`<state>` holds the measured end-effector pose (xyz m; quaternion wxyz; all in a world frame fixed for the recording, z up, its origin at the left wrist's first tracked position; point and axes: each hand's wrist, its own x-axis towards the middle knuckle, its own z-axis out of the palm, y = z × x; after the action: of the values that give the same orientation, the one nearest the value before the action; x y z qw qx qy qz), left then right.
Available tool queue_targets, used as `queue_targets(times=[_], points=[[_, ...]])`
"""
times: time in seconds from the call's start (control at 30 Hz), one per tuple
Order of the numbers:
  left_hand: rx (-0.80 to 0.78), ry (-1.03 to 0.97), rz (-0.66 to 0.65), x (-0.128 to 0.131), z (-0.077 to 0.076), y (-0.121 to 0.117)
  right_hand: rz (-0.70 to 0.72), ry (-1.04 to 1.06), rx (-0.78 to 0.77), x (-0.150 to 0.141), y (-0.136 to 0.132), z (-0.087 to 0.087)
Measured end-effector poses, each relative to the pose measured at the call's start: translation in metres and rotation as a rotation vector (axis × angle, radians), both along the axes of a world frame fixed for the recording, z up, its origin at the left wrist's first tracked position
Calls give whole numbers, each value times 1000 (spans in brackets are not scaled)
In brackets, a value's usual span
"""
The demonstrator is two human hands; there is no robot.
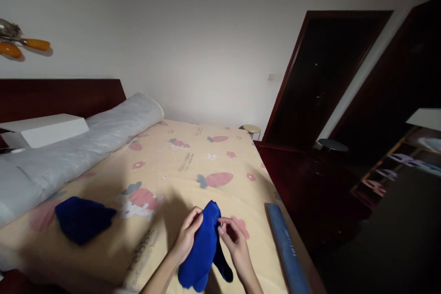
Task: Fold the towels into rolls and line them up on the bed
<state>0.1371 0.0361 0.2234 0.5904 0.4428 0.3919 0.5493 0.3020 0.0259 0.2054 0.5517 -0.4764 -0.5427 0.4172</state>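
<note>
A limp blue cloth piece hangs between my hands above the bed; its exact kind does not show. My left hand is closed on its left edge near the top, thumb in front. On the other side, my right hand pinches at the upper right edge with thumb and fingertips. Below those fingertips a dark, narrow flap with a rounded end hangs from the cloth. A second blue cloth piece lies crumpled on the bed at the left, apart from both hands.
The bed has a carrot-patterned sheet. A long blue rolled or folded item lies along its right edge. Grey bedding and a white box rest by the headboard. Stools and a rack stand right.
</note>
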Motion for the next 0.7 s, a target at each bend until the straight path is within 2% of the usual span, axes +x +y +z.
queue_targets(times=[0.07,0.17,0.23,0.33,0.4,0.6,0.7], points=[[-1,-8,28,-1,13,-1,-81,-35,45,3,0,2],[25,48,11,-4,27,0,39,-91,26,3,-2,2],[65,71,43,-10,31,4,79,-70,-1,5,-4,3],[122,77,152,-22,32,13,10,-45,28,14,-3,11],[132,97,174,-29,31,18,-14,-79,60,22,-1,18],[64,35,61,-29,38,15,-82,-230,141,38,5,35],[31,-2,25,-26,45,11,-122,-375,287,45,11,39]])
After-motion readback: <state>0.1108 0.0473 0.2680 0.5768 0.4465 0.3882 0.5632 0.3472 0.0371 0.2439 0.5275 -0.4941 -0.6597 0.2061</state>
